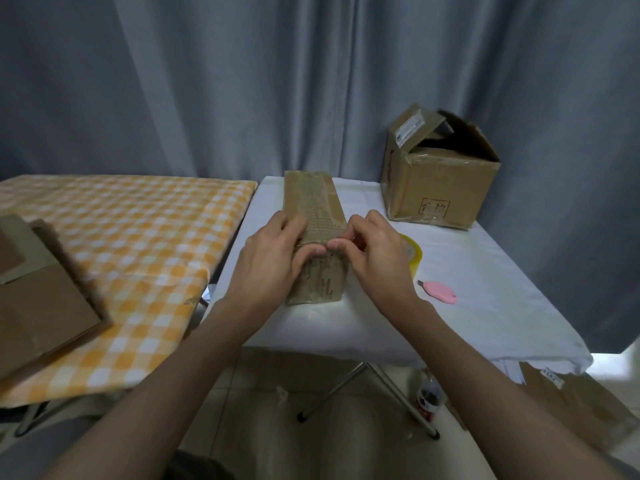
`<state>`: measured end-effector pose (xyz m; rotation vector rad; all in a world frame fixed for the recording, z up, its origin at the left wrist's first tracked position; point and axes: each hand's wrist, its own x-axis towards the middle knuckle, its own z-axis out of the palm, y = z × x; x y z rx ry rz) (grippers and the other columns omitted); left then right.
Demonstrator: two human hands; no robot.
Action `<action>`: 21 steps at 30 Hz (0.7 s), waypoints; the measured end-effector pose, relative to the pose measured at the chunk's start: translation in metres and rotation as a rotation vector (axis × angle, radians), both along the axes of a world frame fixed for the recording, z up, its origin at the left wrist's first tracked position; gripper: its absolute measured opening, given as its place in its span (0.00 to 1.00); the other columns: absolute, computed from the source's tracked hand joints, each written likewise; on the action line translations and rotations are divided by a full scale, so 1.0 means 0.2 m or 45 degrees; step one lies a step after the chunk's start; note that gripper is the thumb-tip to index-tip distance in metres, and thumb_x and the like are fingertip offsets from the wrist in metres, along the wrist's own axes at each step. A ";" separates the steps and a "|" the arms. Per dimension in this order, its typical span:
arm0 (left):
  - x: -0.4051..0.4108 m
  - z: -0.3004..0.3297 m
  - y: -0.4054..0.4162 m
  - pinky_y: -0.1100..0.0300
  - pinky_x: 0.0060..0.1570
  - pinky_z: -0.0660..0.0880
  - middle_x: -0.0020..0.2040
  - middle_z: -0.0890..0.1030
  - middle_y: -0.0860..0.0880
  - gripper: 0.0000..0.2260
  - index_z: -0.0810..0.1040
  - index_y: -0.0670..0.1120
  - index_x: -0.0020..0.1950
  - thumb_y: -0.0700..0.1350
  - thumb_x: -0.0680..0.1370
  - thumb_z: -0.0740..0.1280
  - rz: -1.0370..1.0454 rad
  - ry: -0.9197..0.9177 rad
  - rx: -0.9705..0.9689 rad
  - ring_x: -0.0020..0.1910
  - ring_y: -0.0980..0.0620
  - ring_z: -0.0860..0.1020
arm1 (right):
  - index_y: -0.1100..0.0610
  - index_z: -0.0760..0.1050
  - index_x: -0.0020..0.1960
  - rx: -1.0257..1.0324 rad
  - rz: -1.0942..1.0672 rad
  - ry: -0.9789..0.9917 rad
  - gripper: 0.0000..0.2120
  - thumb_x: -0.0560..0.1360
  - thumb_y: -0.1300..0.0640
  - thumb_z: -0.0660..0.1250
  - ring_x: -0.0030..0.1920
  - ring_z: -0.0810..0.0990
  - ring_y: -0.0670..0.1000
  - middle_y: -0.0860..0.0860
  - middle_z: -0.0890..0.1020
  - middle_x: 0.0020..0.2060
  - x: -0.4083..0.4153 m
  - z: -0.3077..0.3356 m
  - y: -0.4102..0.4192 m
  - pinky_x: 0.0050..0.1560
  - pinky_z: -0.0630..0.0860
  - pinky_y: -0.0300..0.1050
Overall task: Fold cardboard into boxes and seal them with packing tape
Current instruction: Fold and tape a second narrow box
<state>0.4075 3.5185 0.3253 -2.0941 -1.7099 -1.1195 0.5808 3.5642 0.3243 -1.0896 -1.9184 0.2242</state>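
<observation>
Our left hand point(273, 261) lies curled over the left top edge of the long narrow box point(317, 237), thumb stretched across its near top edge. Our right hand point(372, 252) mirrors it on the right side, fingers bent and pinching at the same edge, so the two thumb tips nearly meet at the middle of the box. Whether the right fingers pinch a tape end or only the cardboard, we cannot tell. Both grips are closed round the box's near end; the rest of the box runs away from us beyond the knuckles.

The box is brown, worn cardboard, long and slim, lying flat on the white-covered bench point(485, 271) with its short end face towards us. Its top carries glossy strips of clear tape and a printed pattern down the centre; the end face shows dark scribbled marks.

Just right of our right hand, partly hidden by it, sits a roll of yellowish packing tape point(414, 252). Nearer us on the cloth lies a pink utility knife point(440, 291). At the bench's far right corner stands a larger cardboard box point(440, 178), its top flaps partly open.

To the left, a second bench with an orange checked cloth point(138, 237) holds flattened cardboard point(45, 303).
</observation>
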 end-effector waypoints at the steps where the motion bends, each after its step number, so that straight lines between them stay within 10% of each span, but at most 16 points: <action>1: 0.00 0.00 0.00 0.62 0.37 0.62 0.44 0.68 0.53 0.15 0.69 0.47 0.48 0.59 0.78 0.63 0.015 -0.012 0.003 0.38 0.53 0.68 | 0.53 0.76 0.40 -0.019 0.007 0.015 0.10 0.74 0.49 0.74 0.38 0.72 0.44 0.49 0.73 0.40 0.00 0.00 0.00 0.38 0.68 0.42; 6: -0.01 0.01 0.00 0.73 0.34 0.68 0.38 0.73 0.57 0.23 0.70 0.53 0.59 0.66 0.72 0.69 -0.040 -0.460 -0.145 0.39 0.64 0.74 | 0.47 0.71 0.38 -0.230 -0.046 0.239 0.15 0.75 0.38 0.68 0.42 0.75 0.38 0.47 0.73 0.45 -0.01 0.02 0.00 0.42 0.71 0.39; 9: 0.02 0.00 0.02 0.65 0.48 0.71 0.54 0.78 0.52 0.36 0.69 0.50 0.71 0.74 0.72 0.57 0.084 -0.641 -0.326 0.49 0.58 0.78 | 0.50 0.72 0.43 -0.508 -0.089 0.365 0.15 0.77 0.40 0.66 0.49 0.81 0.48 0.51 0.77 0.49 0.00 0.05 0.03 0.50 0.80 0.56; 12: 0.07 -0.03 0.03 0.51 0.62 0.73 0.63 0.78 0.49 0.34 0.74 0.52 0.70 0.73 0.76 0.53 0.082 -0.618 -0.540 0.60 0.48 0.77 | 0.50 0.70 0.57 -0.775 -0.004 0.467 0.15 0.77 0.44 0.69 0.51 0.82 0.53 0.50 0.79 0.46 -0.01 0.06 0.01 0.48 0.83 0.57; 16: 0.05 0.07 0.03 0.56 0.60 0.72 0.59 0.82 0.52 0.24 0.78 0.52 0.65 0.65 0.76 0.63 0.068 -0.681 -0.245 0.59 0.50 0.78 | 0.50 0.64 0.67 -0.898 0.205 0.680 0.24 0.77 0.54 0.72 0.36 0.85 0.45 0.43 0.83 0.33 -0.03 0.08 -0.03 0.36 0.84 0.46; 21: -0.14 0.15 0.04 0.49 0.67 0.69 0.64 0.80 0.50 0.24 0.78 0.51 0.67 0.56 0.73 0.71 0.027 -0.246 -0.359 0.64 0.48 0.76 | 0.63 0.77 0.53 -1.223 0.335 0.464 0.06 0.79 0.60 0.67 0.36 0.85 0.55 0.61 0.85 0.43 -0.03 0.10 -0.08 0.40 0.85 0.51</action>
